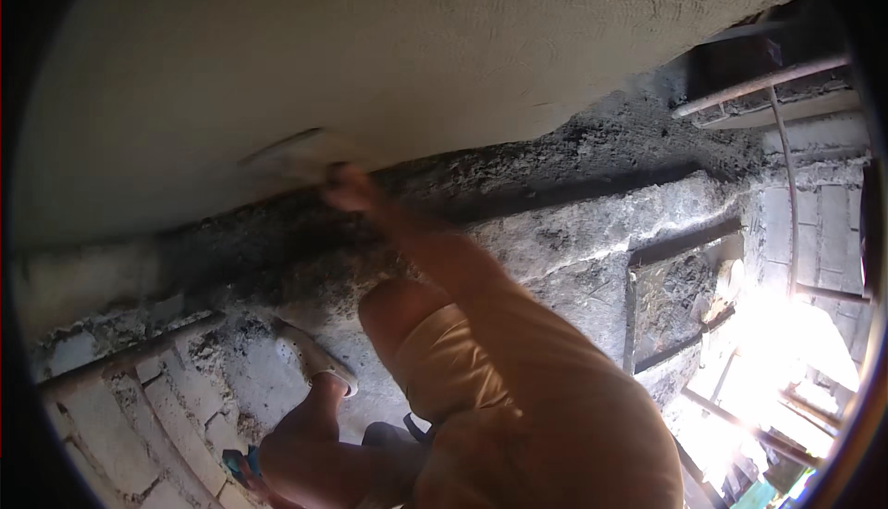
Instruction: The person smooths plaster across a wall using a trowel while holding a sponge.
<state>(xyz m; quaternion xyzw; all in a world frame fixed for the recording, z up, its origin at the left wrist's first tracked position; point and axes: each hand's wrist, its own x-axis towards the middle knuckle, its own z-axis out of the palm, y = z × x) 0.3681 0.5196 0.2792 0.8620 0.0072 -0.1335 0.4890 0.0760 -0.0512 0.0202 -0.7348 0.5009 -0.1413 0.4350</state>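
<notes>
A plastering float (294,154) is gripped in the right hand (347,187), fingers closed round its handle, and is pressed flat against the lower edge of the smooth plastered wall (370,47). Just below that edge a rough, dark unplastered strip (573,153) is seen, then a concrete ledge (592,232). The left hand is hidden from view, so its state cannot be told. Open room is left above the float; below, the bent knee (398,310) and brick steps (120,417) are crowded close.

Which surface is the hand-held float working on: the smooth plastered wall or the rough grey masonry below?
The smooth plastered wall. The right hand presses the float against its lower edge, above the rough grey masonry.
</notes>
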